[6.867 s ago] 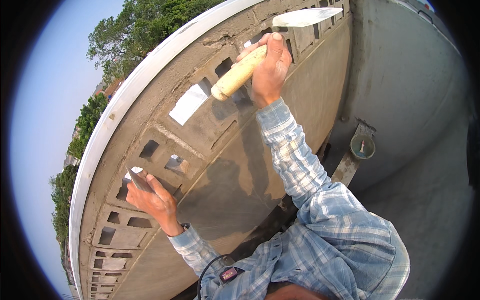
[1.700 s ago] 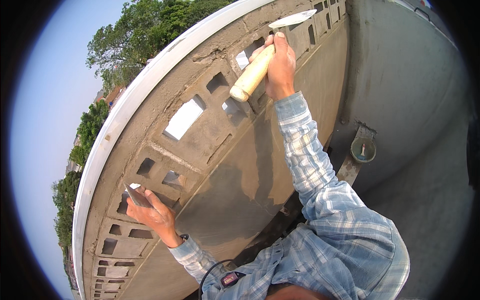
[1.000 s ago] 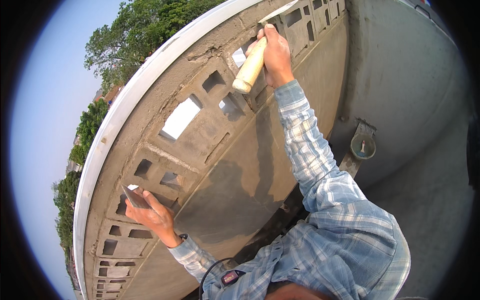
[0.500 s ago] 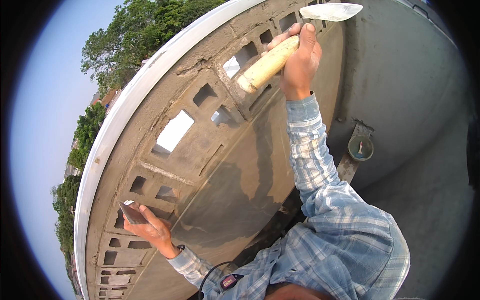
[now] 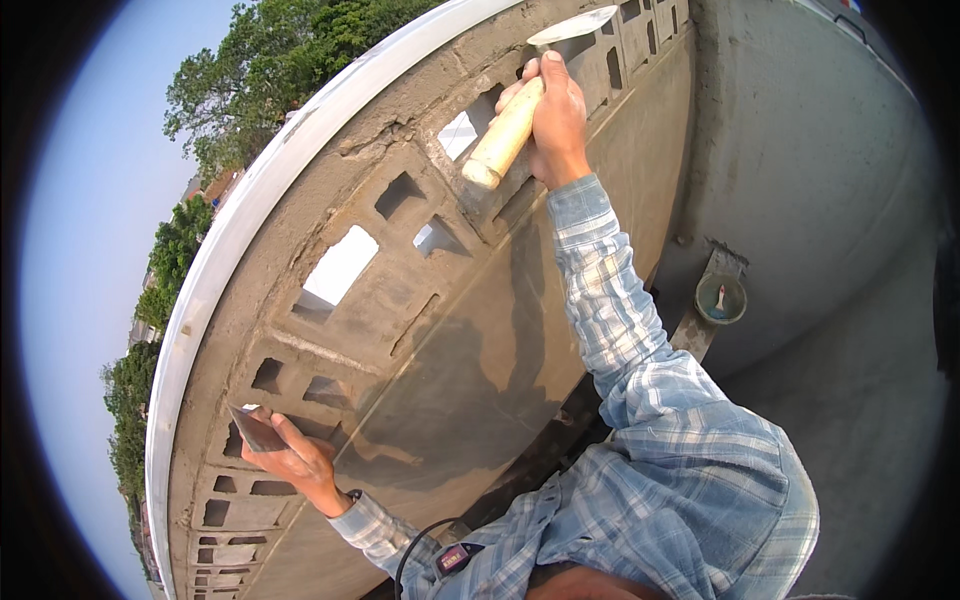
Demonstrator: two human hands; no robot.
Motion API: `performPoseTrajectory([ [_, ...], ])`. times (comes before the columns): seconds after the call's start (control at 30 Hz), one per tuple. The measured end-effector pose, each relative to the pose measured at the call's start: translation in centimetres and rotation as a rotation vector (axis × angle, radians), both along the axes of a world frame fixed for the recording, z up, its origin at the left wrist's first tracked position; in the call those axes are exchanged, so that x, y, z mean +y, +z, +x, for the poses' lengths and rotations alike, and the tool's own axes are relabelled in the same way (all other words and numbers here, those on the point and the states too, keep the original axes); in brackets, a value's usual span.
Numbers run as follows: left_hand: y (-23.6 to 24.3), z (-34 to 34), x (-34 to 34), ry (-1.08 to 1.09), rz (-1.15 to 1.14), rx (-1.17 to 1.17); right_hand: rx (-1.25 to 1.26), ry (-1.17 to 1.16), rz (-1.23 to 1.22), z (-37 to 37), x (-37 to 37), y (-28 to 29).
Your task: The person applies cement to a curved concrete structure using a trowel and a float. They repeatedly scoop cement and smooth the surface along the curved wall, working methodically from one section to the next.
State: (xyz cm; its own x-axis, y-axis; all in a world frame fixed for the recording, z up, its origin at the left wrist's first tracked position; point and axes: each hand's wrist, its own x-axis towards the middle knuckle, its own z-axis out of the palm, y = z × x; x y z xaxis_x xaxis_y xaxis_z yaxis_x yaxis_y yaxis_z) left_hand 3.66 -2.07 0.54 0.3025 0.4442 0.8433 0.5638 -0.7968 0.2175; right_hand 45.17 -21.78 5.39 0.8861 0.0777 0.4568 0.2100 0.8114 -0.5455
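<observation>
A trowel with a thick pale wooden handle is gripped in my right hand, high on the wall. Its pointed metal blade lies close to the upper blocks; whether it touches them I cannot tell. Lower left, my left hand holds a small flat metal plate, thumb on top, in front of a block opening. Between the hands runs a row of grey ventilation blocks with square and oblong holes. Rough mortar above them shows a jagged crack.
A long pale straight bar edges the wall's top, with trees and sky beyond. Smooth plaster lies below the blocks, carrying my shadow. At right, a round bucket with a brush in it rests on a plank by a grey wall.
My right hand and the trowel have moved left and slightly down, and the blade has tilted. My left hand with the plate has shifted only slightly left.
</observation>
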Motion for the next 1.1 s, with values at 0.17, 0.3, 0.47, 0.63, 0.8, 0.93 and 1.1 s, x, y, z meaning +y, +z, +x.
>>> performPoseTrajectory([
  [0.17, -0.2, -0.3, -0.3, 0.023, -0.002, -0.061, -0.094, -0.151, 0.242, -3.1, -2.1, 2.0],
  [0.3, -0.1, -0.4, 0.3, 0.047, 0.007, 0.016, -0.061, -0.131, 0.051, -0.5, -0.5, 0.1],
  [0.47, -0.2, -0.1, -0.4, 0.017, -0.057, -0.112, -0.117, -0.180, 0.181, -2.6, -1.5, 1.5],
  [0.63, 0.3, -0.1, 0.0, 0.018, -0.029, -0.059, -0.022, 0.004, 0.043, -0.7, -0.2, 0.1],
  [0.8, 0.1, 0.4, -0.5, -0.024, -0.078, -0.099, -0.132, -0.323, 0.202, -2.2, -0.1, 1.0],
  [0.93, -0.1, -0.2, -0.2, -0.015, -0.069, -0.094, -0.031, -0.044, 0.034, -1.6, -0.1, 0.3],
  [1.1, 0.0, 0.0, -0.1, 0.006, -0.032, -0.067, -0.034, -0.035, -0.031, -0.5, 0.3, -0.1],
])
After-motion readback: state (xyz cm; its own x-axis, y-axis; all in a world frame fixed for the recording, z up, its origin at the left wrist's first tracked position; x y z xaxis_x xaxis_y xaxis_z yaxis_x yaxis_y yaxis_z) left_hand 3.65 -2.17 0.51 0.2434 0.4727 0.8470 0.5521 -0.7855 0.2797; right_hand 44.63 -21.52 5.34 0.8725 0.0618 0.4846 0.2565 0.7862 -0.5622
